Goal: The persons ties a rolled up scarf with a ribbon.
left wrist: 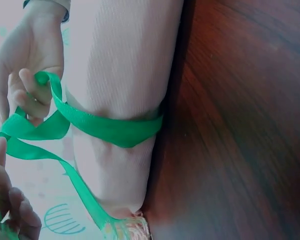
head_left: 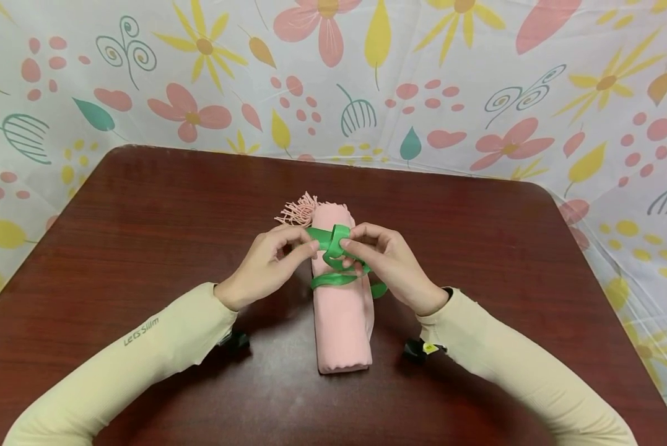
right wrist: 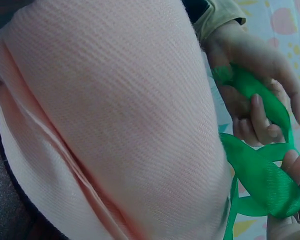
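Note:
A pink fringed cloth (head_left: 343, 331), rolled up like a scarf, lies lengthwise on the table with its tassels at the far end. A green ribbon (head_left: 333, 280) goes round its middle. Above the roll, my left hand (head_left: 269, 263) pinches one length of ribbon between thumb and forefinger. My right hand (head_left: 394, 263) pinches a ribbon loop close beside it. The band (left wrist: 120, 131) crosses the cloth in the left wrist view. In the right wrist view a broad ribbon loop (right wrist: 265, 180) stands out at the roll's side, and ribbon also runs across my left palm.
The dark reddish-brown table (head_left: 171, 204) has rounded far corners. Behind it hangs a white sheet (head_left: 322, 80) printed with flowers and leaves. Small black devices (head_left: 415, 350) sit under both wrists. A loose ribbon end (head_left: 379, 289) shows right of the roll.

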Action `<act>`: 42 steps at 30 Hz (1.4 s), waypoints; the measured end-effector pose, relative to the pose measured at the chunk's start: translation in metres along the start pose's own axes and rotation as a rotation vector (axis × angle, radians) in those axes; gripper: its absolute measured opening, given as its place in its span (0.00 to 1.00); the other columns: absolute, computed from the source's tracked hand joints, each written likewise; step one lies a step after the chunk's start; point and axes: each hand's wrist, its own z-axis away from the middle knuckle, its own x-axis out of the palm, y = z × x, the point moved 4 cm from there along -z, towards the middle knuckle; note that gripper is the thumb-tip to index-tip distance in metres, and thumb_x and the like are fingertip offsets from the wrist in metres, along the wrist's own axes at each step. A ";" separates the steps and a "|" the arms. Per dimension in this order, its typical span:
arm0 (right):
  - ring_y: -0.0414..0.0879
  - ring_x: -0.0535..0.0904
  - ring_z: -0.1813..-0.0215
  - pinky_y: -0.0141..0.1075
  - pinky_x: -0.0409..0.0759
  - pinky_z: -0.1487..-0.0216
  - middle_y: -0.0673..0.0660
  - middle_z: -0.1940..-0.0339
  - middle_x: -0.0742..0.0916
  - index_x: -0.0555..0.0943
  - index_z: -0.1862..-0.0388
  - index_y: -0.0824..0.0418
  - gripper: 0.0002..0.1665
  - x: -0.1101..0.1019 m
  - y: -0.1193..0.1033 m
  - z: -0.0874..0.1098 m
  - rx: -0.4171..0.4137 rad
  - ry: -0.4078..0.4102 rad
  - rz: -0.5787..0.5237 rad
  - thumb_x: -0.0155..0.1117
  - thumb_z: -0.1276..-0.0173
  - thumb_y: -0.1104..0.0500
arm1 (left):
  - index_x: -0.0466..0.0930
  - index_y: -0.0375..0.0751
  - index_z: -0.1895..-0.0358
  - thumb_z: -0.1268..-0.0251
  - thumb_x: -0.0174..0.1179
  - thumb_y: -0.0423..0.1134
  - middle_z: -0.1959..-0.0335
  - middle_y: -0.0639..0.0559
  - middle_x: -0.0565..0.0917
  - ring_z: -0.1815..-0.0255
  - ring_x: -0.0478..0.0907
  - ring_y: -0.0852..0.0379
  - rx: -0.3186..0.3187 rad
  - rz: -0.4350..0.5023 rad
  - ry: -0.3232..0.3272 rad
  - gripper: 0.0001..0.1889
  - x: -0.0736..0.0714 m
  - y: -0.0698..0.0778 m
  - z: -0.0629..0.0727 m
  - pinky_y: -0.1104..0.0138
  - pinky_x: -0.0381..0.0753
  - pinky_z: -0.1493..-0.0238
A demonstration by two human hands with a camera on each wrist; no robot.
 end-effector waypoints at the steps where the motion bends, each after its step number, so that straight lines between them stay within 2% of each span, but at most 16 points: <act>1: 0.41 0.78 0.72 0.31 0.75 0.70 0.53 0.72 0.84 0.77 0.60 0.64 0.08 0.000 0.000 0.000 -0.001 0.004 0.001 0.61 0.32 0.60 | 0.81 0.43 0.68 0.30 0.53 0.38 0.75 0.52 0.74 0.69 0.69 0.58 -0.004 0.014 -0.003 0.09 0.000 0.001 0.000 0.67 0.69 0.66; 4: 0.42 0.78 0.73 0.32 0.76 0.70 0.53 0.73 0.85 0.77 0.60 0.65 0.08 -0.001 0.001 0.000 -0.008 0.011 0.003 0.61 0.32 0.60 | 0.81 0.40 0.65 0.28 0.48 0.35 0.72 0.50 0.76 0.66 0.70 0.58 -0.022 0.057 -0.005 0.11 0.001 0.001 0.000 0.69 0.69 0.62; 7: 0.43 0.77 0.74 0.33 0.77 0.69 0.53 0.72 0.85 0.77 0.60 0.64 0.08 -0.001 0.002 0.000 -0.010 0.014 0.003 0.61 0.32 0.60 | 0.80 0.40 0.64 0.30 0.48 0.32 0.72 0.49 0.77 0.67 0.70 0.57 -0.019 0.064 -0.012 0.10 0.002 0.001 0.000 0.69 0.68 0.63; 11: 0.42 0.80 0.70 0.33 0.79 0.66 0.53 0.70 0.86 0.77 0.61 0.63 0.07 -0.002 0.003 -0.001 -0.006 0.014 -0.003 0.61 0.32 0.59 | 0.79 0.41 0.63 0.30 0.50 0.31 0.75 0.51 0.74 0.73 0.68 0.58 -0.012 0.091 -0.042 0.08 0.004 0.000 0.001 0.70 0.67 0.67; 14: 0.42 0.85 0.65 0.35 0.81 0.63 0.53 0.66 0.86 0.77 0.61 0.63 0.06 -0.002 0.003 -0.002 -0.004 0.012 -0.013 0.61 0.32 0.60 | 0.79 0.42 0.64 0.31 0.53 0.33 0.73 0.52 0.77 0.75 0.71 0.56 -0.003 0.124 -0.074 0.05 0.006 -0.001 0.001 0.70 0.71 0.70; 17: 0.43 0.86 0.61 0.36 0.82 0.60 0.54 0.63 0.86 0.77 0.60 0.63 0.06 -0.003 0.003 -0.003 -0.007 0.012 -0.013 0.61 0.32 0.60 | 0.79 0.42 0.64 0.33 0.56 0.33 0.73 0.51 0.80 0.74 0.76 0.51 0.023 0.145 -0.103 0.03 0.010 0.000 0.000 0.69 0.75 0.70; 20: 0.44 0.86 0.61 0.37 0.83 0.60 0.54 0.62 0.85 0.77 0.59 0.64 0.08 -0.003 0.003 -0.003 -0.009 0.022 -0.003 0.61 0.32 0.60 | 0.80 0.42 0.64 0.35 0.59 0.33 0.73 0.51 0.80 0.72 0.77 0.52 0.063 0.140 -0.113 0.02 0.012 0.000 -0.001 0.69 0.77 0.69; 24: 0.43 0.85 0.64 0.37 0.83 0.60 0.55 0.63 0.85 0.76 0.58 0.65 0.09 -0.003 0.002 -0.003 -0.005 0.022 -0.006 0.61 0.32 0.60 | 0.81 0.45 0.66 0.37 0.62 0.34 0.63 0.54 0.79 0.70 0.75 0.58 0.110 0.095 -0.088 0.01 0.012 0.001 -0.001 0.69 0.76 0.69; 28: 0.42 0.83 0.68 0.36 0.83 0.61 0.54 0.63 0.84 0.77 0.58 0.65 0.08 -0.001 0.001 -0.002 -0.009 0.010 -0.036 0.61 0.33 0.61 | 0.80 0.47 0.68 0.39 0.64 0.35 0.52 0.53 0.78 0.68 0.75 0.59 0.111 0.069 -0.078 0.03 0.012 0.002 -0.001 0.68 0.75 0.69; 36: 0.41 0.81 0.72 0.35 0.82 0.64 0.52 0.65 0.83 0.78 0.59 0.65 0.06 0.000 -0.001 -0.001 -0.038 -0.011 -0.055 0.60 0.34 0.64 | 0.66 0.39 0.63 0.42 0.67 0.34 0.64 0.51 0.83 0.72 0.78 0.58 0.009 0.164 -0.104 0.16 0.015 -0.003 -0.003 0.69 0.77 0.69; 42: 0.42 0.79 0.72 0.34 0.81 0.65 0.51 0.67 0.83 0.79 0.60 0.63 0.05 0.000 -0.002 -0.001 -0.033 -0.005 -0.030 0.61 0.34 0.63 | 0.69 0.39 0.52 0.42 0.65 0.30 0.69 0.50 0.83 0.70 0.77 0.57 0.018 0.180 -0.110 0.17 0.016 -0.003 -0.005 0.70 0.73 0.69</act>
